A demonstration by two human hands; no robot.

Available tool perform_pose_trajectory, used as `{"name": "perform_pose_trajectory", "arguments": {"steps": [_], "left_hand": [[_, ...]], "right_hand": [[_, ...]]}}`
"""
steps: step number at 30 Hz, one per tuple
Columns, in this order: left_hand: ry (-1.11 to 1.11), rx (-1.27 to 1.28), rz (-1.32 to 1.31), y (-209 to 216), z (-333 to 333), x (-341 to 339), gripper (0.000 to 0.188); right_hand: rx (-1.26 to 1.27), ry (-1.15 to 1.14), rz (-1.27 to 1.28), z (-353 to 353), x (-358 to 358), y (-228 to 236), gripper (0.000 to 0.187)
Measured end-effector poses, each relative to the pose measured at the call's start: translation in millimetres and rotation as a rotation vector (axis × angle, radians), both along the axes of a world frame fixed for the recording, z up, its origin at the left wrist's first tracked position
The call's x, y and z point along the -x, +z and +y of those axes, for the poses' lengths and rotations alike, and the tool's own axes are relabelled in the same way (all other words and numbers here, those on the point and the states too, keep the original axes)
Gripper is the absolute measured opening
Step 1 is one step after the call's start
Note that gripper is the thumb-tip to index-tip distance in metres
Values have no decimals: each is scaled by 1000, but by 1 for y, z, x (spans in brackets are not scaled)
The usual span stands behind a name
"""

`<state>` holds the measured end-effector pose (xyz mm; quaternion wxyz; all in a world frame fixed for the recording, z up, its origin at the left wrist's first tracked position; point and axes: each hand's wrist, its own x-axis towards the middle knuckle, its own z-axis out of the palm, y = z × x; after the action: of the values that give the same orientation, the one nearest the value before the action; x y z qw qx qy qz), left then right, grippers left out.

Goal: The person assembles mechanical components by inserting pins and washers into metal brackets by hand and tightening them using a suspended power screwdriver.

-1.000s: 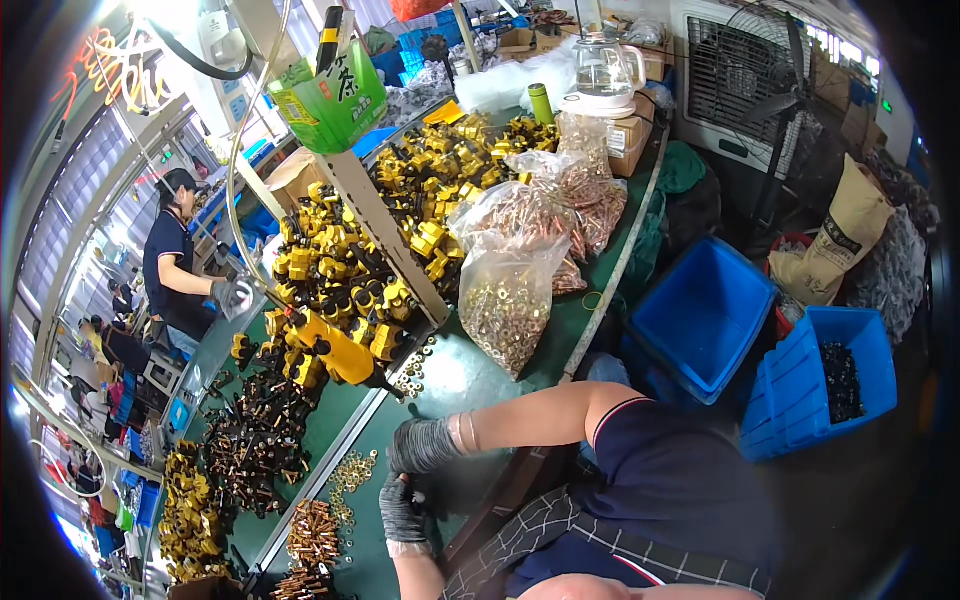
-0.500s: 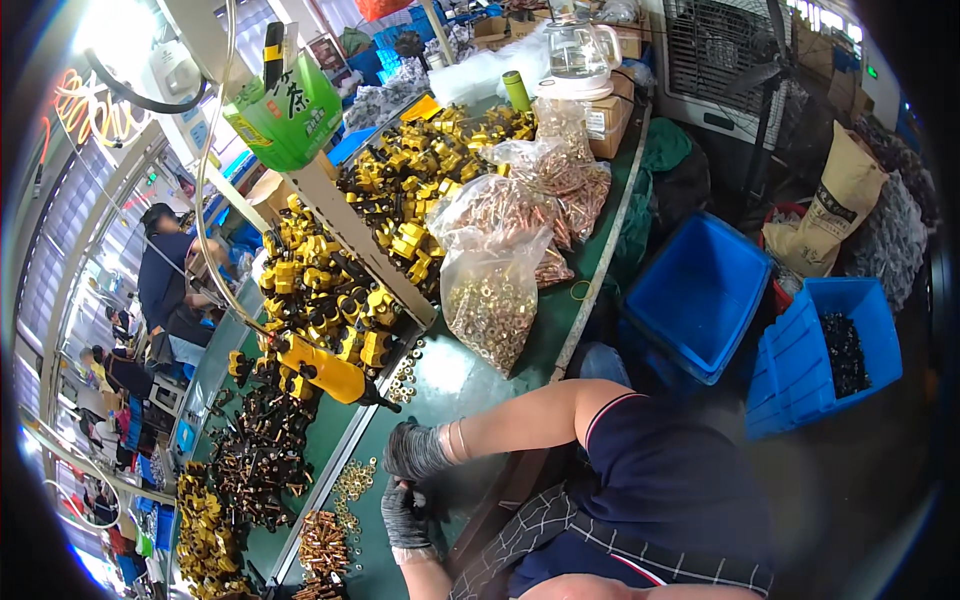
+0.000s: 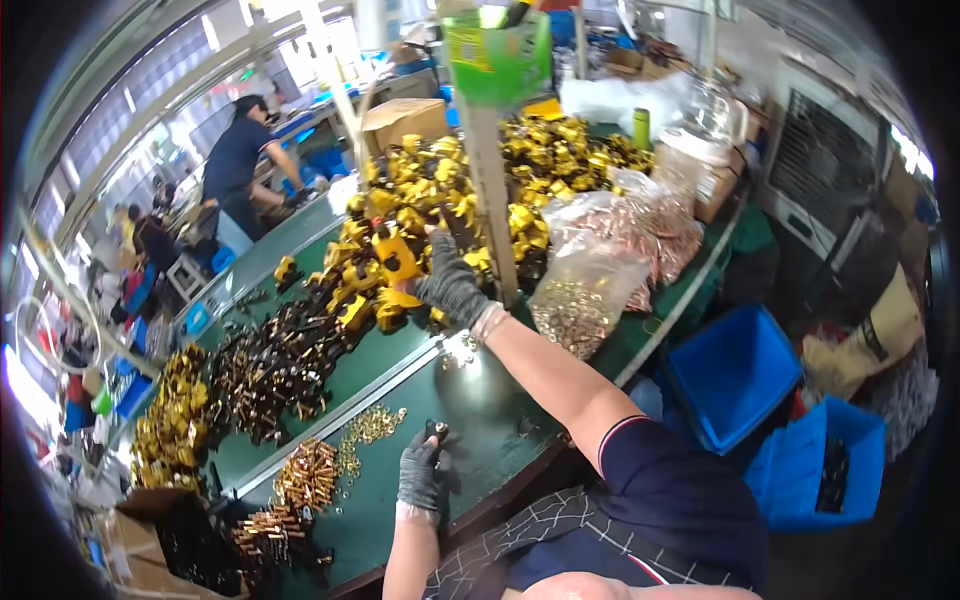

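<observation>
From the head view, my gloved right hand (image 3: 452,285) reaches far up the green bench (image 3: 490,420) into the heap of yellow fittings (image 3: 400,255), grip curled on them, though I cannot tell whether it holds one. My left hand (image 3: 420,470) rests near me, grip pinched on a small dark part (image 3: 436,431).

gloved right hand (image 3: 452,283) reaching into heap of yellow parts (image 3: 420,215) beside upright post (image 3: 488,190). gloved left hand (image 3: 420,472) low on green bench (image 3: 480,420), small dark piece (image 3: 437,430) at fingertips. clear bags of brass rings (image 3: 585,300) just right.
</observation>
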<state>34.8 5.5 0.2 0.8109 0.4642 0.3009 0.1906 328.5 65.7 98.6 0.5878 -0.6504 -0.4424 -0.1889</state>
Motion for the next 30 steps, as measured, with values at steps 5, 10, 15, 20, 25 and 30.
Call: {"name": "perform_pose_trajectory", "arguments": {"steps": [5,10,15,20,25,30], "left_hand": [[14,50,-1,-18,17,6,27],[11,27,-42,-21,11,19,27],[24,-28,4,-18,7,17,28],[-26,-123,98,-1,3,11,39],[14,29,-10,-13,18,-1,28],[44,184,-134,-7,15,-1,26]], "right_hand": [[37,214,149,59,25,-17,67],[-99,267,-160,8,70,-16,71],[-37,291,-25,-58,101,-13,90],[-5,273,10,-41,103,-39,90],[-107,797,616,-67,123,4,61],[-108,871,425,-67,136,4,62]]}}
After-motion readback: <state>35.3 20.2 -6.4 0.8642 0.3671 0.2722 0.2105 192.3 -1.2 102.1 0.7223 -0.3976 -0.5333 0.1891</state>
